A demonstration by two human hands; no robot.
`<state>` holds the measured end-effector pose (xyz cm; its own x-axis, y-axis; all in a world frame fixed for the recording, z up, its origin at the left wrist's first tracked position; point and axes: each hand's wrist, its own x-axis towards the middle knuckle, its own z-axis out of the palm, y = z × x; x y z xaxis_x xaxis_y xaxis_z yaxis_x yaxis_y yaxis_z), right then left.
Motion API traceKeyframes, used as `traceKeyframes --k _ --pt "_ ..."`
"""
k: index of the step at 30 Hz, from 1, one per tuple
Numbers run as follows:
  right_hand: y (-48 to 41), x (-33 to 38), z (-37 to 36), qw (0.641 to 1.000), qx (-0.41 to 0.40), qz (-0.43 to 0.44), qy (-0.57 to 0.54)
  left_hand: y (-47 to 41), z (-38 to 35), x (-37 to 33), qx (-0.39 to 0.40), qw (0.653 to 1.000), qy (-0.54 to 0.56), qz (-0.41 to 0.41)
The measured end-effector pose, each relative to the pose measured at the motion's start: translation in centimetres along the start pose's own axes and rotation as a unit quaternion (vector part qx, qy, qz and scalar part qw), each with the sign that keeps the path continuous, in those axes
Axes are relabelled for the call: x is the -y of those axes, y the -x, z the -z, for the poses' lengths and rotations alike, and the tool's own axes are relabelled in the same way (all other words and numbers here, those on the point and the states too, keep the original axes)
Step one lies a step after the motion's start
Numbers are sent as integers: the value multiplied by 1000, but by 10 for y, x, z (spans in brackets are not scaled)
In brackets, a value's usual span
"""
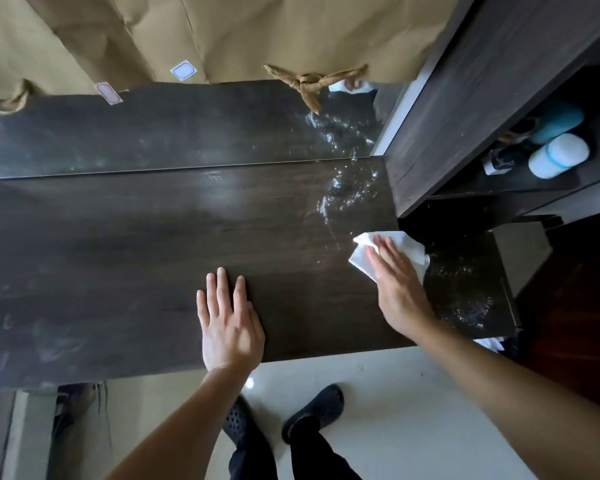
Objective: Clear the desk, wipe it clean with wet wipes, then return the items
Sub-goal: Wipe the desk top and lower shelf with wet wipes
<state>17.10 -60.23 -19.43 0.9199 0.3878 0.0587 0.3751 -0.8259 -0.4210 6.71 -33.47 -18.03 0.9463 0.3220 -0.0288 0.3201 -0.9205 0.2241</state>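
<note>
The dark wooden desk (136,244) fills the middle of the head view, with nothing standing on its top. My right hand (397,287) presses a white wet wipe (406,245) flat against the desk near its right end, fingers straight. A wet, glistening streak (340,192) runs from the wipe toward the back. My left hand (227,322) rests flat on the desk near the front edge, fingers spread, holding nothing.
A mirror (153,133) stands along the back of the desk, with brown paper (222,32) above it. A dark shelf unit (465,109) rises at the right, holding a white bottle (556,155) and a blue one (556,124). Dusty smears (21,341) mark the desk's left part.
</note>
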Motion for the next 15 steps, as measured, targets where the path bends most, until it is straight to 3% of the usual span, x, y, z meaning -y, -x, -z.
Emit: traceKeyframes --k 2,5,7,9,11,13,15 --pt "8 33 -13 1000 -14 -14 -17 -1 0 0 3 1000 4 -1" --pt "47 88 -30 988 75 135 -19 -2 2 1 8 1000 6 -16" --pt "26 76 -20 976 93 198 5 -6 4 7 13 999 -2 -48" --pt "-19 38 -10 989 79 126 20 -12 6 16 18 997 -15 -78" --pt "-56 12 -4 999 4 18 30 -16 8 20 23 995 -20 -93" --pt "-65 24 -15 999 -26 -46 7 -20 9 20 25 996 -16 -89" --pt "-43 65 -29 1000 2 14 -10 -24 9 18 25 997 -14 -73"
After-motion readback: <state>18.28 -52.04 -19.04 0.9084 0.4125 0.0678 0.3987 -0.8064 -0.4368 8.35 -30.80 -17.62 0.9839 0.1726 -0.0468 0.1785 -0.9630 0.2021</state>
